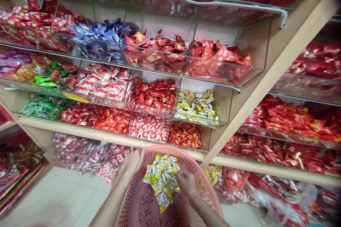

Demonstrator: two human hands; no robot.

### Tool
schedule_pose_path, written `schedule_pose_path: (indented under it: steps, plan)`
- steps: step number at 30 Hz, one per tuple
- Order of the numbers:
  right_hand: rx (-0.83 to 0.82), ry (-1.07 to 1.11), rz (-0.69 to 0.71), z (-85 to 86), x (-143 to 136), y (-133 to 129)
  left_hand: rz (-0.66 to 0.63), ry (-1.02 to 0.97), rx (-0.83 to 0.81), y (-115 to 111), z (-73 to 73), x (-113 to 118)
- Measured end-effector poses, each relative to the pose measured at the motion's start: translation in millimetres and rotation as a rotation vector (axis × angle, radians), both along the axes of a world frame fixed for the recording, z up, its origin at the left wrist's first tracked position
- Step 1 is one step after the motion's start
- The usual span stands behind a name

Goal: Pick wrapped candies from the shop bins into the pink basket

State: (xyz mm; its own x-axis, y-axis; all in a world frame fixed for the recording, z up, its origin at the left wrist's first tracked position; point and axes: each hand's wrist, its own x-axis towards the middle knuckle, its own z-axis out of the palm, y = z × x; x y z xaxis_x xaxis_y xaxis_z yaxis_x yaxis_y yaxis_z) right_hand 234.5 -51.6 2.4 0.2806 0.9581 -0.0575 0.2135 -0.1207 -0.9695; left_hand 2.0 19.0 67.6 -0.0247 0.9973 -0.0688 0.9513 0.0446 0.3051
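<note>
Seemingly, we're steadying the pink basket (206, 189), left hand (133, 160) gripping its far-left rim; right hand (187, 183) curling by yellow candies (163, 177), pinch unclear.

2 bare arms (113, 198) reach forward — left hand (134, 160) farther out, right hand (186, 182) angled inward, fingers curled.

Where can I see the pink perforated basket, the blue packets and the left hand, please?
Pink perforated basket (128, 198): head view, left side of its inner wall.
Blue packets (108, 36): head view, middle of the pile.
Left hand (133, 163): head view, back of the hand.
</note>
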Motion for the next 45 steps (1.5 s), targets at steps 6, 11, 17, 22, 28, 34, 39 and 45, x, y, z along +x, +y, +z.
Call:
schedule_pose_path:
  steps: [6,11,17,22,28,34,39,45]
  plan:
    - [0.002,-0.131,0.048,-10.3,1.5,-1.2,-0.011,0.005,0.014,0.6,-1.8,-1.0]
    - [-0.044,-0.146,0.080,-19.4,-1.6,-2.1,-0.013,0.015,0.013,0.6,-0.5,-0.6]
    - [-0.097,-0.141,0.076,-17.4,-6.4,-0.5,-0.007,0.005,-0.002,-0.8,1.8,0.3]
    - [-0.103,-0.138,0.092,-16.0,-7.8,0.0,-0.003,0.002,0.003,-0.2,0.5,0.0]
    - [-0.030,-0.205,0.124,0.4,-2.0,-0.5,-0.003,-0.001,0.009,2.0,-3.7,-1.5]
    - [0.297,-0.332,0.204,124.3,6.9,13.0,-0.014,-0.010,0.016,3.6,-7.3,-3.1]
    - [0.590,-0.556,0.129,239.3,38.1,50.7,-0.015,-0.015,0.010,3.6,-5.2,-3.0]
    - [0.513,-0.890,0.138,277.3,90.3,123.4,-0.004,-0.028,0.002,2.5,-2.9,-2.6]
